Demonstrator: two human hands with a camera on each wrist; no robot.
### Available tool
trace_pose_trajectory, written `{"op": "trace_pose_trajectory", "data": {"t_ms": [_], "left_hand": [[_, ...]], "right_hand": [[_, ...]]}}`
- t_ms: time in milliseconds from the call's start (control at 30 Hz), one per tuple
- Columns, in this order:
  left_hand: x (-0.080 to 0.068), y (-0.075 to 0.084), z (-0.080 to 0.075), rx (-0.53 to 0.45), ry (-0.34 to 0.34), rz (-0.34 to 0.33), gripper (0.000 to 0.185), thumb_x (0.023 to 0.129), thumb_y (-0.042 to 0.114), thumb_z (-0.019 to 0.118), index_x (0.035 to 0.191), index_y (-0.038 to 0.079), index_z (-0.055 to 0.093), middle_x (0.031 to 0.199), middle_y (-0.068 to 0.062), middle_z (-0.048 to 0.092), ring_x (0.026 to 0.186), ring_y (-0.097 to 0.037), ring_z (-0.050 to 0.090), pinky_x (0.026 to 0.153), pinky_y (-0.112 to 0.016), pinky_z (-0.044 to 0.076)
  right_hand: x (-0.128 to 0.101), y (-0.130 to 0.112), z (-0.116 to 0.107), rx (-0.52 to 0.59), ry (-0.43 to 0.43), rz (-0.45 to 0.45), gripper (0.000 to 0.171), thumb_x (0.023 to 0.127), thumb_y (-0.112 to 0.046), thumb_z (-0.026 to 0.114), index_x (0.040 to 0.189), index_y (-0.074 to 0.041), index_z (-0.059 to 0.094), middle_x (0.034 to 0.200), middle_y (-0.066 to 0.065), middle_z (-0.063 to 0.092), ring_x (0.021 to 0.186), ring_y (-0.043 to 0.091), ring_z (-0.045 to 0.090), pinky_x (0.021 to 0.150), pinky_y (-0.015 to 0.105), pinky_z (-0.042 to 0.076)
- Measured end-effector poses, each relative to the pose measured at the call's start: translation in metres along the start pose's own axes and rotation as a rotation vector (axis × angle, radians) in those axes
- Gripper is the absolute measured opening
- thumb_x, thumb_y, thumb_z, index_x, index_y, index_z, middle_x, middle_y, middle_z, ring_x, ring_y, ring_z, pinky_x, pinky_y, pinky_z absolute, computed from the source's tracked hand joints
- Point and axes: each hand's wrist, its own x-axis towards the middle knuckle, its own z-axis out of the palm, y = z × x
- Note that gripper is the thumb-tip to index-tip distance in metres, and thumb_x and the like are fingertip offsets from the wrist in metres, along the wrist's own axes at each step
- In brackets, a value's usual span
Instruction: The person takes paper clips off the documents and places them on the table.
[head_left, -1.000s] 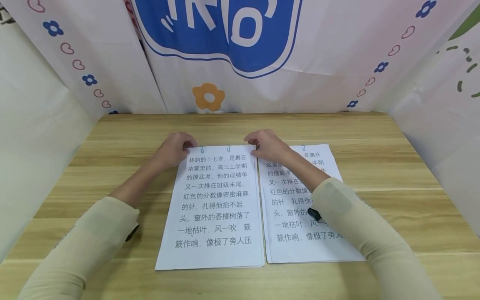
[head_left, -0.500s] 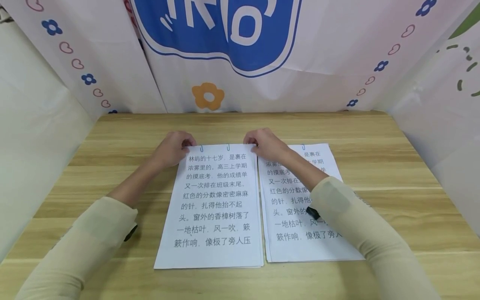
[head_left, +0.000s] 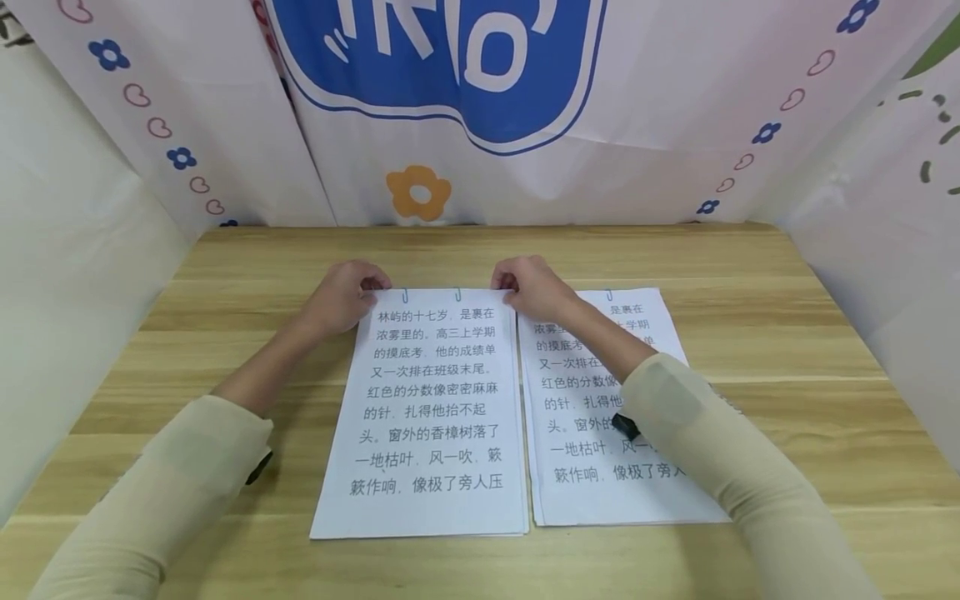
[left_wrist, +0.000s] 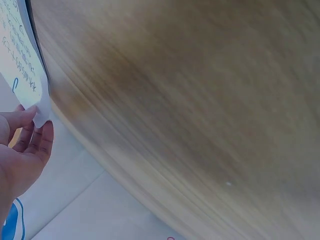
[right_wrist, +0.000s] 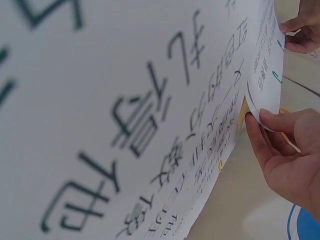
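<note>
right paper stack point(head_left: 600, 467) partly hidden by forearm; left wrist table point(left_wrist: 200, 110) blurred

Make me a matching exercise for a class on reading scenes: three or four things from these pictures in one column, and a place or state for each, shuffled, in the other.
Things:
1. left hand
2. right hand
3. right paper stack
4. orange flower

Places or states:
A. printed on the backdrop behind the table
B. pinches the far right corner of the left paper stack
C. partly covered by a sleeve
D. pinches the far left corner of the left paper stack

Pairs: 1-D, 2-B, 3-C, 4-A
</note>
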Motion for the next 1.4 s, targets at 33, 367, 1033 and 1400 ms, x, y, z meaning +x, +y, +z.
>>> {"op": "trace_pose_trajectory", "data": {"t_ms": [33, 367, 1033, 1400], "left_hand": [[0.0002, -0.0002, -0.0001, 0.002, 0.001, -0.001, 0.027, 0.092, -0.019, 0.05, 0.11, -0.011, 0.068, 0.105, -0.025, 0.066, 0.098, -0.037, 0.061, 0.088, -0.049, 0.052], [0.0003, -0.0005, -0.001, 0.003, 0.012, -0.011, 0.024, 0.095, -0.015, 0.052, 0.111, -0.011, 0.069, 0.107, -0.025, 0.066, 0.099, -0.037, 0.061, 0.089, -0.049, 0.052], [-0.0026, 0.0036, -0.0054, -0.031, 0.015, 0.029, 0.014, 0.097, -0.014, 0.059, 0.102, -0.01, 0.071, 0.101, -0.025, 0.069, 0.094, -0.036, 0.063, 0.083, -0.045, 0.053], [-0.0026, 0.0035, -0.0053, -0.036, 0.017, 0.024, 0.014, 0.097, -0.013, 0.059, 0.104, -0.009, 0.072, 0.101, -0.024, 0.069, 0.093, -0.035, 0.063, 0.081, -0.044, 0.053]], "right_hand": [[0.0, 0.0002, -0.0002, -0.003, 0.002, 0.001, 0.02, 0.092, 0.013, 0.061, 0.103, 0.0, 0.07, 0.1, 0.013, 0.068, 0.096, 0.025, 0.063, 0.089, 0.033, 0.055], [-0.0002, -0.0002, -0.0004, 0.015, 0.019, 0.01, 0.018, 0.091, 0.013, 0.062, 0.101, 0.0, 0.071, 0.097, 0.012, 0.068, 0.092, 0.024, 0.063, 0.085, 0.032, 0.055], [0.0011, -0.0045, -0.0034, 0.059, 0.03, -0.002, 0.02, 0.091, 0.012, 0.066, 0.106, 0.002, 0.072, 0.1, 0.014, 0.071, 0.094, 0.025, 0.064, 0.086, 0.033, 0.054], [0.0026, -0.0053, -0.0009, 0.1, 0.05, -0.019, 0.015, 0.092, 0.01, 0.065, 0.102, 0.002, 0.071, 0.097, 0.013, 0.069, 0.091, 0.024, 0.062, 0.084, 0.031, 0.052]]}}
